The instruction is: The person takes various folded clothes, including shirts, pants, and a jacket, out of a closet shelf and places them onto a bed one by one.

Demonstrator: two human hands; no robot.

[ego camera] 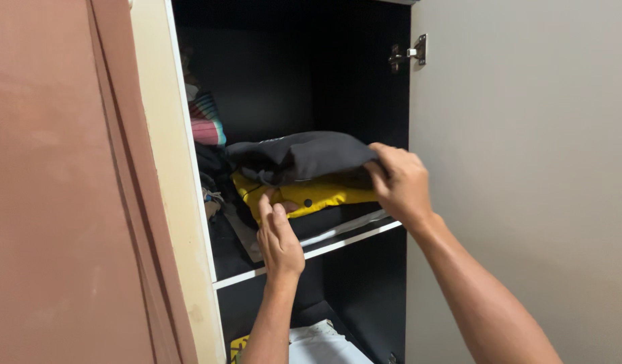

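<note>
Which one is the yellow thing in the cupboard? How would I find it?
Look inside the open dark wardrobe, at the shelf with folded clothes. The yellow garment lies under a dark grey one that the right hand lifts, while the left hand touches it. It alone is bright yellow with dark buttons.

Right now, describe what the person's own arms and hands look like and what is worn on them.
Both arms are bare from the bottom edge of the picture up to the hands: no sleeves, gloves, watch, bracelet or rings can be seen. The left hand and the right hand show their backs to the camera, with short, unpainted nails where visible. No marks or tattoos show on either forearm.
</note>
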